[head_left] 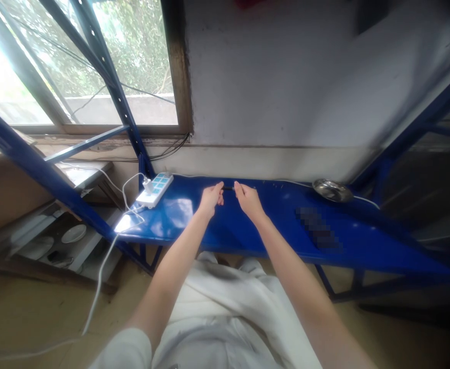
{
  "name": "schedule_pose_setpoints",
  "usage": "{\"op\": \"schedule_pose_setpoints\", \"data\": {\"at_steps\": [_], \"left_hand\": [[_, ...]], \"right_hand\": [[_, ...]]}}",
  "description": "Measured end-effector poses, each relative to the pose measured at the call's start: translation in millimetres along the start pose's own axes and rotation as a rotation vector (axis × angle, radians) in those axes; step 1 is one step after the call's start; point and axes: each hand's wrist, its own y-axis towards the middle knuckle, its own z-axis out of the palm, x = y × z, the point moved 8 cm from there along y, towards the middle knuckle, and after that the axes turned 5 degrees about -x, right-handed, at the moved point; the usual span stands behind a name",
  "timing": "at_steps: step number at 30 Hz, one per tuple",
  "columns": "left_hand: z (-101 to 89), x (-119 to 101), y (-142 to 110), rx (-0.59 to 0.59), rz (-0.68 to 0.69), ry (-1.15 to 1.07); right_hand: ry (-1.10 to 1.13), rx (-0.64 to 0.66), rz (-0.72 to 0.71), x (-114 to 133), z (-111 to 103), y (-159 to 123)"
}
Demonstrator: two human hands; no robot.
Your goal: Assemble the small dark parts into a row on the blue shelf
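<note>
Pale clothing fills the foreground, both arms reaching forward, and here's the action: left hand and right hand meet over the blue table, a slim black object stretched between them! Left fingers pinch one end, right fingers clamp the other. Off to the right lies a dark item, too blurred to name. Farther back, a white power strip sits left, a shiny metal dish right, and beyond, the wall and bright window.
</note>
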Motion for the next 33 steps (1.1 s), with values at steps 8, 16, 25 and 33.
{"op": "schedule_pose_setpoints", "data": {"at_steps": [8,16,25,33], "left_hand": [[-3.0,-15,0,0.112,0.080,0.139],[-4.8,-22,-5,0.121,0.161,0.196],[0.0,-21,-7,0.133,0.193,0.178],[-10.5,-21,-3,0.008,0.221,0.231]], "right_hand": [[0.010,0.102,-0.053,-10,0,1],[0.026,0.087,-0.048,-18,-5,3],[-0.057,0.061,-0.152,-15,-2,3],[-0.057,0.039,-0.044,-37,-4,6]]}}
